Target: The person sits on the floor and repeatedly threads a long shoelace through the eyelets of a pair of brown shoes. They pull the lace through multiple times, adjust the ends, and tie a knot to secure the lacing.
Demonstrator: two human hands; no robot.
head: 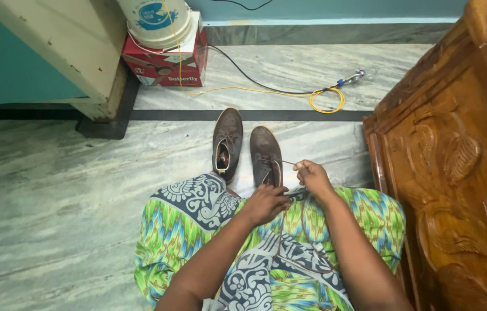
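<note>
Two dark brown lace-up shoes stand side by side on the marble floor in front of my knees, the left shoe (227, 144) and the right shoe (266, 155). My right hand (312, 175) pinches the thin brown shoelace (288, 163) that runs from the right shoe, pulling it taut to the right. My left hand (266, 203) rests at the heel opening of the right shoe, fingers closed on the lace end near my lap. A loop of the lace lies across my green patterned garment (307, 253).
A carved wooden furniture panel (456, 173) rises close on the right. Ahead stand a red cardboard box (166, 66) with a white bucket (156, 20) on it, a cream wall support (65, 52), and yellow and black cables (324, 98) on the floor.
</note>
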